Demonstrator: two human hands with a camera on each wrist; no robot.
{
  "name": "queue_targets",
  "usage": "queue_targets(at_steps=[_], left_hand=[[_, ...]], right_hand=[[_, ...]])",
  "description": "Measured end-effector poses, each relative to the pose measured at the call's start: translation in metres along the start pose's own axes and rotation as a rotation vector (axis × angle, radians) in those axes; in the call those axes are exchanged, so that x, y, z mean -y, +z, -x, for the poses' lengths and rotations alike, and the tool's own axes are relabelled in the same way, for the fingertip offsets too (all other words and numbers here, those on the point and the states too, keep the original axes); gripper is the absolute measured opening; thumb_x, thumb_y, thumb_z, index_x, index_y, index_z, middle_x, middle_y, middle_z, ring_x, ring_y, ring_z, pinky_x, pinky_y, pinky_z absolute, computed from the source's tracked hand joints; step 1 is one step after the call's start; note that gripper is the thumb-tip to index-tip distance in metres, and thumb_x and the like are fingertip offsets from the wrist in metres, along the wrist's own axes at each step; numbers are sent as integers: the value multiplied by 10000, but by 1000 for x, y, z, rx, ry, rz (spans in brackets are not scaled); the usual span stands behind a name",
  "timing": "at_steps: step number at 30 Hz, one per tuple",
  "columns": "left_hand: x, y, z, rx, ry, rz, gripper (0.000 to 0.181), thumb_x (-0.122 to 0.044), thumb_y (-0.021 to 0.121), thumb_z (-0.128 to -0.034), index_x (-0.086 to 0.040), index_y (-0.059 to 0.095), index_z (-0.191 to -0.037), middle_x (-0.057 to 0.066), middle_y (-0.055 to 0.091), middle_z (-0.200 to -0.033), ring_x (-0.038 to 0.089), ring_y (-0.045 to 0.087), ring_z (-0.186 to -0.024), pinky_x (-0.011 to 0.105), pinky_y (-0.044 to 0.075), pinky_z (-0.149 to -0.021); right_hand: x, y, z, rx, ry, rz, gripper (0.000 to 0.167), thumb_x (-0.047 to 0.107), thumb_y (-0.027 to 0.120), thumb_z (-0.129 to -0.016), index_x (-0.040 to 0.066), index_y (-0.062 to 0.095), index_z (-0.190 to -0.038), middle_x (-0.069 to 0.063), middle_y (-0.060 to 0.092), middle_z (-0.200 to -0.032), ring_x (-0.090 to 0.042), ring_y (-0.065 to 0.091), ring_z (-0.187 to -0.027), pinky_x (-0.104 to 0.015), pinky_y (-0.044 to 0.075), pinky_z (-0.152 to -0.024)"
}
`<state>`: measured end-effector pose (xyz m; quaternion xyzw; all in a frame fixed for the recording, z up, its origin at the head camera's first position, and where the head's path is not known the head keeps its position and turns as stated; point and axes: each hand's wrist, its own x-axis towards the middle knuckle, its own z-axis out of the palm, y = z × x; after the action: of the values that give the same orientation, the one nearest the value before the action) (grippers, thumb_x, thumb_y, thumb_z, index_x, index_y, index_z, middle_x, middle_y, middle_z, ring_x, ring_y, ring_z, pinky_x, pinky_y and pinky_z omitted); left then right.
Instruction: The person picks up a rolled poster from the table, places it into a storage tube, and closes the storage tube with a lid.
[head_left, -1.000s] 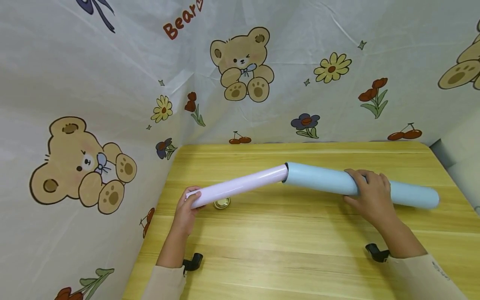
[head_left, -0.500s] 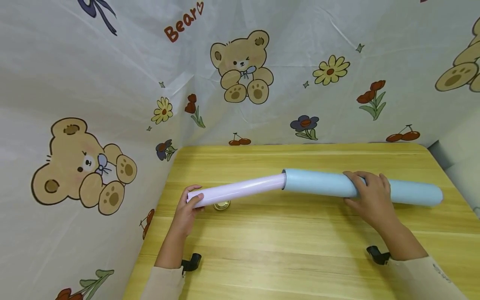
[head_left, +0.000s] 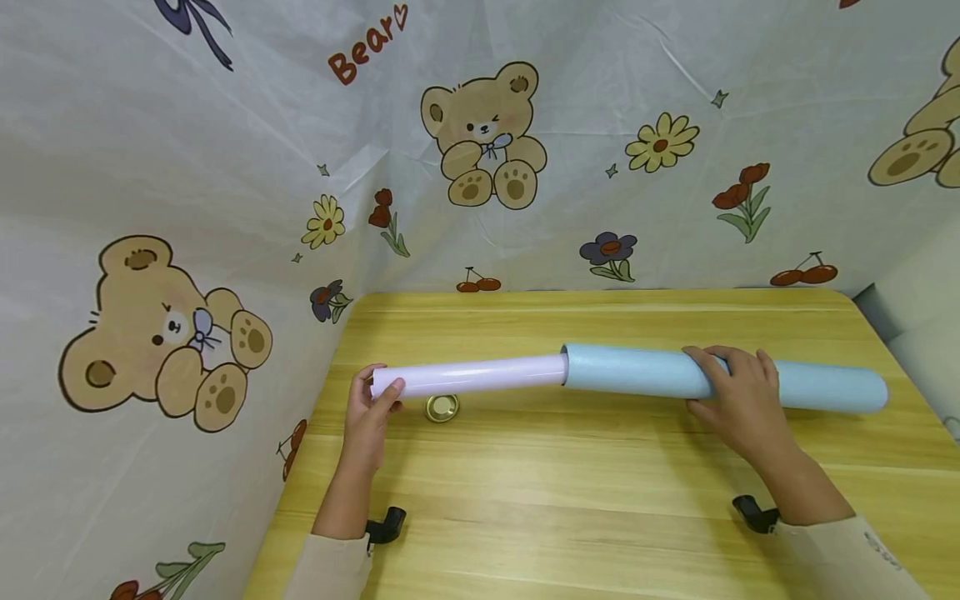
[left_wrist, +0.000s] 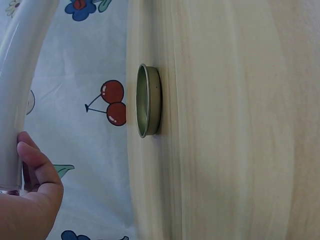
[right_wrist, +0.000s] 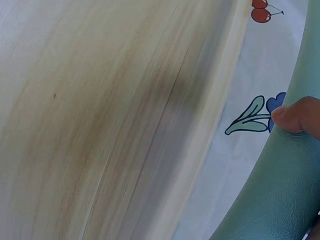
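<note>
My left hand (head_left: pixel 369 417) grips the left end of a pale lilac roll (head_left: pixel 472 376), thumb in front and fingers behind. The roll's right end sits inside the open left end of a wider light blue tube (head_left: pixel 630 371). Around the middle of that tube my right hand (head_left: pixel 742 400) is wrapped from above. Both pieces are held over the table, nearly in line. In the left wrist view the lilac roll (left_wrist: pixel 20 85) runs upward from my thumb. The right wrist view has my thumb (right_wrist: pixel 297 117) pressed on the blue tube (right_wrist: pixel 280 185).
A small round gold lid or shallow tin (head_left: pixel 442 407) lies on the wooden table (head_left: pixel 562 500), just below the lilac roll. Behind and to the left hangs a white cloth (head_left: pixel 285 100) printed with bears and flowers. Black wrist mounts (head_left: pixel 386 525) jut from both forearms.
The lilac roll has gone from slanted to almost level and less of it shows. The blue tube's left end has dropped, its right end shifted slightly right. Both hands keep their hold.
</note>
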<state>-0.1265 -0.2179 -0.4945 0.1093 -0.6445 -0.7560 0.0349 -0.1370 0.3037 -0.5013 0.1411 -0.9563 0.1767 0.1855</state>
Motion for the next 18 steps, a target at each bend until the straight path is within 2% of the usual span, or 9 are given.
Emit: queue_targets(at_steps=[3,7,12,18], left_hand=[[-1,0,0,-3,1,-16,455,-180,653,-996,-161,434,-1394,3,485,-1273,156,531,-1016,257,495,-826],[-2,-1,0,10,-1,-16,493,-240,584,-1038,-96,396,-1471,9,484,-1277,160,536,-1033,263,504,-852],[-2,-1,1,37,16,11,479,-334,486,-1076,-96,418,-1486,19,511,-1248,135,577,-988,275,509,-862],[-2,1,2,57,32,39,500,-384,439,-1087,-107,462,-1502,8,559,-1241,104,598,-999,284,511,-869]], right_hand=[[0,0,0,2,-3,11,947,86,960,-592,170,509,-1421,-257,517,-1313,-487,442,-1225,-725,115,-1176],[0,0,0,-3,-13,30,950,96,968,-584,178,521,-1418,-250,522,-1319,-482,446,-1226,-720,123,-1176],[1,0,0,-5,-25,44,952,97,970,-576,181,527,-1414,-249,525,-1323,-481,451,-1225,-717,131,-1175],[3,-1,1,5,-31,55,960,109,975,-574,189,522,-1417,-249,517,-1333,-469,446,-1231,-701,172,-1151]])
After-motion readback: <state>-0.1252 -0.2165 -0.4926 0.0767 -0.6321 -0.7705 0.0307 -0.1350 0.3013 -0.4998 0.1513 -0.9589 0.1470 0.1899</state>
